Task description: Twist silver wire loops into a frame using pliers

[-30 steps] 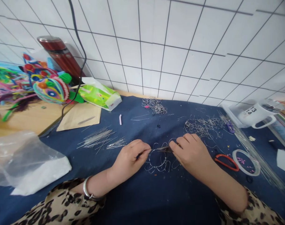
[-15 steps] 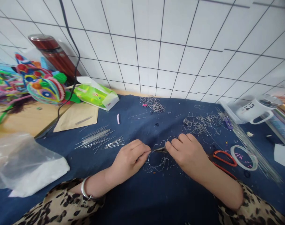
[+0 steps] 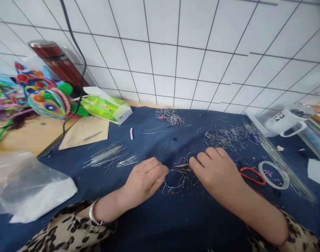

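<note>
A looped silver wire frame (image 3: 177,180) lies on the dark blue cloth (image 3: 160,224) between my hands. My left hand (image 3: 145,178) is closed, its fingertips pinching the frame's left side. My right hand (image 3: 219,171) is closed round red-handled pliers (image 3: 251,176), whose dark jaws (image 3: 183,167) grip the wire near my left fingertips. A silver bangle (image 3: 93,213) circles my left wrist.
Straight wire pieces (image 3: 107,156) lie left of my hands, tangled bent wires (image 3: 225,136) behind the right one, another tangle (image 3: 170,117) further back. A tape roll (image 3: 274,174), white mug (image 3: 286,120), plastic bag (image 3: 25,185), green packet (image 3: 106,106), colourful craft pieces (image 3: 44,98) and a flask (image 3: 57,64) surround the cloth.
My hands stay together on the wire frame; the right hand with the pliers has shifted slightly. The view has drifted a little, so everything sits somewhat further left.
</note>
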Demonstrator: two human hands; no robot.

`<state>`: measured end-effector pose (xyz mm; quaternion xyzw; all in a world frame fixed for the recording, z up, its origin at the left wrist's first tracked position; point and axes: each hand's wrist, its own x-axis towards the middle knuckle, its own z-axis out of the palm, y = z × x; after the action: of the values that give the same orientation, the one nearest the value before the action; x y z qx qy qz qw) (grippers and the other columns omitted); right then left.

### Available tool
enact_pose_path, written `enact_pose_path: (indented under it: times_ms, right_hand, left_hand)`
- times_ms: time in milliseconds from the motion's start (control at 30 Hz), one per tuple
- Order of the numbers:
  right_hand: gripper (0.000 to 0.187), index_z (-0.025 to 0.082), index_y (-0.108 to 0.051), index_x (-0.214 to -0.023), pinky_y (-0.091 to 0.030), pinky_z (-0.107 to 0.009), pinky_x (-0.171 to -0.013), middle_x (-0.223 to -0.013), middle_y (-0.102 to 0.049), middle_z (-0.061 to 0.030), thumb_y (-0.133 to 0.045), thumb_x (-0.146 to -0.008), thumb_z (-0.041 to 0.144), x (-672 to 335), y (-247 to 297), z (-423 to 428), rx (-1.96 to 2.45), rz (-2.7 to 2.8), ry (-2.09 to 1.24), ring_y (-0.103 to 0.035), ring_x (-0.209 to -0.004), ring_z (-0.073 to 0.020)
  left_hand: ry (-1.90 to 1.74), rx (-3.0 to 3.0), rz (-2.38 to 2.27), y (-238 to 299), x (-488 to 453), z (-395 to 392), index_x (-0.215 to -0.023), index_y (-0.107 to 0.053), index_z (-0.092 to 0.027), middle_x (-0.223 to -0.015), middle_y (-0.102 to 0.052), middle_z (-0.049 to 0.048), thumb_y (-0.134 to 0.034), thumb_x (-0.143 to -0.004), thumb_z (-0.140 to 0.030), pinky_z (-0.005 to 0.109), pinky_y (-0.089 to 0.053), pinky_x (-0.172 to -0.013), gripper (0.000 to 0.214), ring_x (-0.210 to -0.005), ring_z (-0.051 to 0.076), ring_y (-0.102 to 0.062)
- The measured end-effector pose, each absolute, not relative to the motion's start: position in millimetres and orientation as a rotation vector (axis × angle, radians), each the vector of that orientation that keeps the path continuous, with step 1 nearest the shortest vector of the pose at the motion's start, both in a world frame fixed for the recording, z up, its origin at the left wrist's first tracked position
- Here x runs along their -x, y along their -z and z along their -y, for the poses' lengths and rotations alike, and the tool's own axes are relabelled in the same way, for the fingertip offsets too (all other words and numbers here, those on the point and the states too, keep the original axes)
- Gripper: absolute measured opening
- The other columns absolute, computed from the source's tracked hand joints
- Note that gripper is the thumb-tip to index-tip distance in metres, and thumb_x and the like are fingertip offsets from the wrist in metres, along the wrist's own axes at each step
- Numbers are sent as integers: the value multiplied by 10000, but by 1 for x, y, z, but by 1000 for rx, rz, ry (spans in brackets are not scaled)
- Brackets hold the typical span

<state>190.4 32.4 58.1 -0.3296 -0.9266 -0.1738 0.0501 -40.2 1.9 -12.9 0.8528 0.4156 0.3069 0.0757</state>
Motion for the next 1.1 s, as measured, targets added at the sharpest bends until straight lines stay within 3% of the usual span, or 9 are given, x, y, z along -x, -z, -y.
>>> enact_pose_path:
  times_ms: [567,1100]
  right_hand:
    - [205,156,-595,-964,-232,-344,-625,-727,-526,-47,-437,-837,124,-185,-47,-31,867,2820,492,-381,-699,-178]
    - [179,136,-598,-903,-194,-328,-580,-669,-482,-30,-439,-829,98,-184,-46,-29,798,2818,513,-368,-645,-158]
  left_hand:
    - [-907,-2874,-1119,8,41,4,-984,-547,-135,-784,-609,56,-556,-809,-97,334,-470,-665,179,-742,181,-533]
    - [-841,-3126,-938,6,43,4,-1005,-579,-127,-811,-631,40,-535,-820,-81,347,-485,-733,196,-769,165,-562]
